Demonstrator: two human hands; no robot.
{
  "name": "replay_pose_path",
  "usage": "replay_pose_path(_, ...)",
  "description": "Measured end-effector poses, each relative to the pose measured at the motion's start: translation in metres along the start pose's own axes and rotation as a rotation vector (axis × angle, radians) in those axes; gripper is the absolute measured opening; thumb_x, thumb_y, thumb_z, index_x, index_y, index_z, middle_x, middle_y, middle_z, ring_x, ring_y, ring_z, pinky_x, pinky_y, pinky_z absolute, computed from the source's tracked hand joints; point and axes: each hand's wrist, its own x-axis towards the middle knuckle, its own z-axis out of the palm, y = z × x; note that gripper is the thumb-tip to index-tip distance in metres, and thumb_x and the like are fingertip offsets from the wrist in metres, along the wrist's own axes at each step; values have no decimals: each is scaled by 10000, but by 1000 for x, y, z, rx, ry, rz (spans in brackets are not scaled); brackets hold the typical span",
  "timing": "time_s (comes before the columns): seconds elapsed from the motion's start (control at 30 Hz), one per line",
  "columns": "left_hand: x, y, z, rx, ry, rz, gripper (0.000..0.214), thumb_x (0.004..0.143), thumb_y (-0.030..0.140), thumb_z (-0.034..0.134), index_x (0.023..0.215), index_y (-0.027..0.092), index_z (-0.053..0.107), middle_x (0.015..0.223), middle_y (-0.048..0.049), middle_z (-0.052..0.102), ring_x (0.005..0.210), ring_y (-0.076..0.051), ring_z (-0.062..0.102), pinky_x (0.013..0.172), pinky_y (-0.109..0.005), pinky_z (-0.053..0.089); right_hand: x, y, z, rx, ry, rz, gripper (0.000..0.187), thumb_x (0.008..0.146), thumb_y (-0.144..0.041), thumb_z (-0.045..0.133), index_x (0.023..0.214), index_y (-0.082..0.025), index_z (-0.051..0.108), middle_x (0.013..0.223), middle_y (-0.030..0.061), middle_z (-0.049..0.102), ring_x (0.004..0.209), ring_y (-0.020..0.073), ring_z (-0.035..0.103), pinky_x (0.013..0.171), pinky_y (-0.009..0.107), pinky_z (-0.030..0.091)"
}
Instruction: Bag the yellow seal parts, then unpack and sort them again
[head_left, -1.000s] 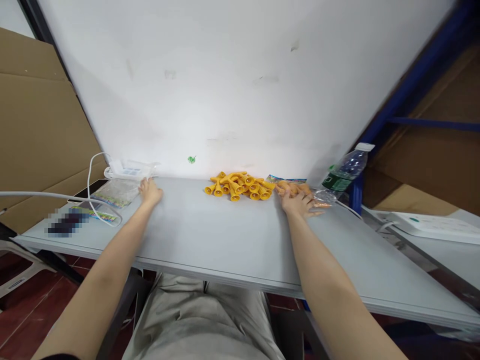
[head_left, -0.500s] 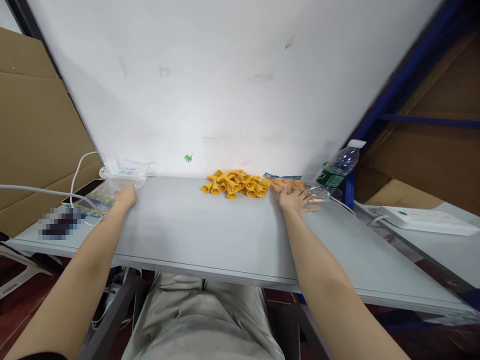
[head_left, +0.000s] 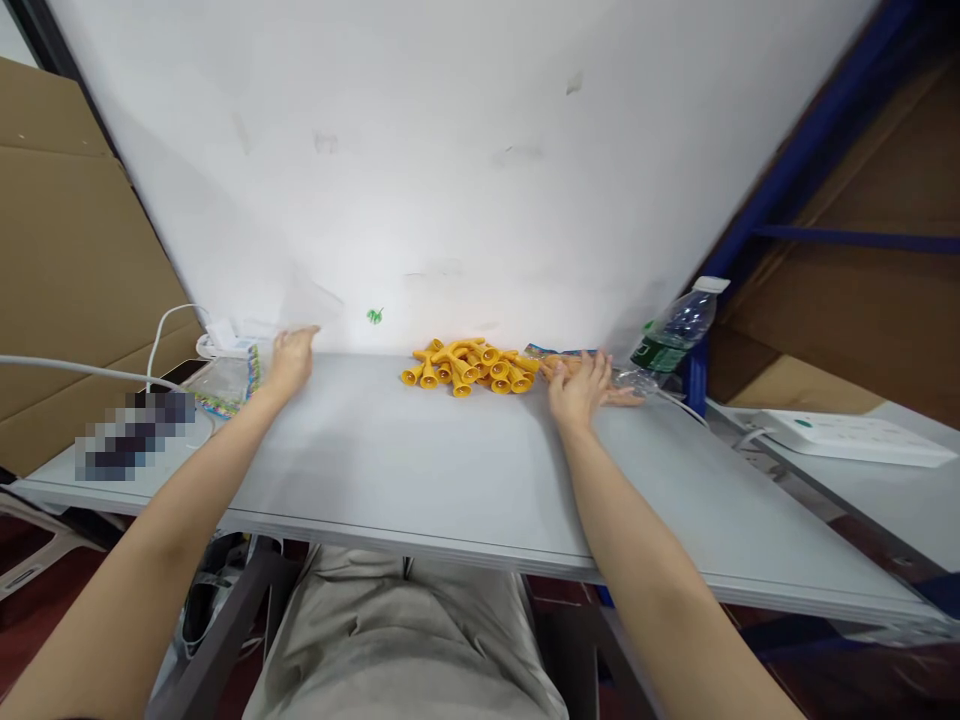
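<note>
My left hand [head_left: 287, 357] is at the back left of the grey table [head_left: 450, 470], closed on the edge of a clear plastic bag [head_left: 306, 303] that stands up off the table. Beside it lies a stack of clear bags with colourful printed edges [head_left: 225, 380]. My right hand [head_left: 578, 385] hovers with fingers spread at the back right, just in front of a filled packet of orange pieces [head_left: 566, 358]. Between the hands, against the white wall, lies a heap of several yellow trumpet-shaped plastic pieces [head_left: 469, 366].
A water bottle [head_left: 675, 335] leans by the wall at the right. White power strips sit at the back left [head_left: 225, 346] and on the neighbouring table [head_left: 847, 438]. A white cable [head_left: 82, 372] crosses the left end. Cardboard [head_left: 60, 230] stands at the left.
My left hand has moved right and up from the bag stack, lifting one clear bag. My right hand has lifted off the orange packet and drawn back slightly, fingers spread.
</note>
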Motion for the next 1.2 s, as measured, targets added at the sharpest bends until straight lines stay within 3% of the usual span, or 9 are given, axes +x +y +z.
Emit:
replay_pose_path(0.1, -10, 19, 18, -25, -174, 286, 554, 829, 4, 296, 1299, 149, 551, 1300, -135, 618, 1244, -205, 543, 1143, -420, 288, -2, -22, -4, 65, -3, -185, 489, 895, -339, 395, 1339, -143, 456, 1499, 204, 368, 1421, 340, 274, 1108, 665, 183)
replay_pose_path(0.2, -21, 33, 32, -29, -359, 410, 553, 819, -3, 309, 1271, 179, 571, 1269, -120, 637, 1211, -201, 569, 1116, -414, 329, -10, -58, -9, 169, -91, -366, 437, 908, -303, 384, 1311, -165, 481, 1470, 183, 425, 1384, 310, 350, 1123, 625, 205)
replay_pose_path(0.33, -27, 42, 39, -50, -556, 325, 543, 839, 25, 320, 1283, 234, 552, 1204, -89, 669, 1164, -189, 602, 1062, -350, 386, -30, -116, -7, 298, -412, -541, 417, 929, -233, 326, 1280, -156, 538, 1315, 168, 567, 1258, 263, 488, 1081, 482, 362)
replay_pose_path(0.4, -27, 42, 39, -80, -610, 248, 537, 847, 41, 325, 1292, 251, 541, 1193, -77, 677, 1158, -191, 607, 1041, -331, 402, -40, -141, -2, 276, -559, -584, 411, 928, -222, 343, 1262, -151, 572, 1270, 166, 597, 1211, 276, 516, 1069, 481, 367)
replay_pose_path(0.57, -28, 42, 38, -166, -619, 158, 548, 822, 32, 361, 1283, 261, 549, 1230, -60, 668, 1169, -192, 603, 1029, -322, 412, -56, -184, 16, 140, -778, -591, 426, 927, -208, 421, 1338, -189, 533, 1414, 130, 523, 1332, 285, 401, 1163, 606, 92)
replay_pose_path(0.67, -29, 42, 35, -182, -638, 142, 531, 819, 37, 378, 1266, 257, 562, 1234, -56, 668, 1158, -189, 609, 1017, -312, 417, -61, -200, 24, 69, -907, -544, 417, 942, -247, 434, 1350, -196, 505, 1451, 125, 490, 1373, 299, 347, 1130, 685, 4)
replay_pose_path(0.8, -28, 47, 31, -137, -622, 106, 504, 832, 77, 398, 1292, 225, 542, 1210, -64, 679, 1128, -198, 625, 984, -310, 438, -66, -216, 26, -27, -842, -437, 360, 959, -300, 399, 1241, -148, 561, 1327, 173, 571, 1279, 318, 452, 1124, 687, -10)
replay_pose_path(1.03, -12, 79, 37, -8, -551, -278, 452, 906, 431, 437, 1236, 153, 574, 1162, -164, 681, 1115, -304, 621, 894, -386, 474, -80, -221, 27, -138, -661, -392, 353, 874, -159, 407, 1165, -90, 595, 1191, 232, 627, 1180, 337, 502, 1156, 605, 3)
replay_pose_path(1.2, -9, 101, 49, 18, -554, -410, 581, 840, 562, 520, 1172, 91, 595, 1184, -256, 635, 1231, -368, 515, 890, -423, 469, -87, -214, 23, -134, -627, -362, 388, 845, -135, 403, 1179, -110, 599, 1134, 222, 662, 1185, 358, 491, 1140, 628, -37)
